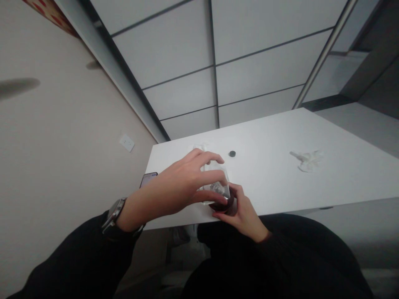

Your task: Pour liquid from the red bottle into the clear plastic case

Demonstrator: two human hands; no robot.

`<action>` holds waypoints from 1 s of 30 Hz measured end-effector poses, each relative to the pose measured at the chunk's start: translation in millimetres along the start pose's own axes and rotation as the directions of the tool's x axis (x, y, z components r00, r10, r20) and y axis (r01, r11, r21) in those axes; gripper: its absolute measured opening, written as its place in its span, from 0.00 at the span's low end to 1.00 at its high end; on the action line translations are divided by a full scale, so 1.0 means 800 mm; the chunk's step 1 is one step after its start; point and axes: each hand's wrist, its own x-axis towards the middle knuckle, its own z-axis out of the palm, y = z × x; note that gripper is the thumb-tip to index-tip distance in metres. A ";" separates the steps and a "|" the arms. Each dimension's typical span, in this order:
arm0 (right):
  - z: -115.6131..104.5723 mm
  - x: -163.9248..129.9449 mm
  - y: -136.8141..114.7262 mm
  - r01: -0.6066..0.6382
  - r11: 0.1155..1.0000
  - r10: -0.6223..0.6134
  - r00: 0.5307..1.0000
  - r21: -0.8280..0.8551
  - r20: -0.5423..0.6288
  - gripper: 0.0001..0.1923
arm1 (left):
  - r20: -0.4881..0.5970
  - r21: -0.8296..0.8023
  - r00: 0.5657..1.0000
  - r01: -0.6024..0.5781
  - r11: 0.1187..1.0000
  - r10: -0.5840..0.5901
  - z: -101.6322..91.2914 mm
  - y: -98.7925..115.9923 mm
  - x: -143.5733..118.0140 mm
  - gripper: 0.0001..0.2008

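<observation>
Left hand (196, 176) grips clear box (218, 188) by fingertips, at dark cup (231, 201); contact unclear. Right hand (243, 212) clasps cup, by surface's (264, 174) near edge. Risk: box slipping from shallow hold; a bump sending cup over that edge.

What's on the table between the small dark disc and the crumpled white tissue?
Nothing visible: just bare white tabletop between the small dark disc and crumpled white tissue, per the head view.
</observation>
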 end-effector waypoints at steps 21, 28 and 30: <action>0.001 0.001 0.002 0.013 0.999 -0.013 1.000 -0.034 -0.017 0.38 | 0.048 0.162 0.988 -0.156 0.974 0.150 -0.003 0.006 0.017 0.16; 0.003 0.000 0.002 0.004 0.999 -0.005 1.000 -0.047 -0.002 0.38 | 0.039 0.246 0.981 -0.195 0.950 0.191 -0.003 0.008 0.022 0.19; 0.003 0.000 0.002 0.005 0.999 -0.005 1.000 -0.050 -0.004 0.39 | 0.038 0.259 0.981 -0.194 0.946 0.190 -0.003 0.008 0.023 0.21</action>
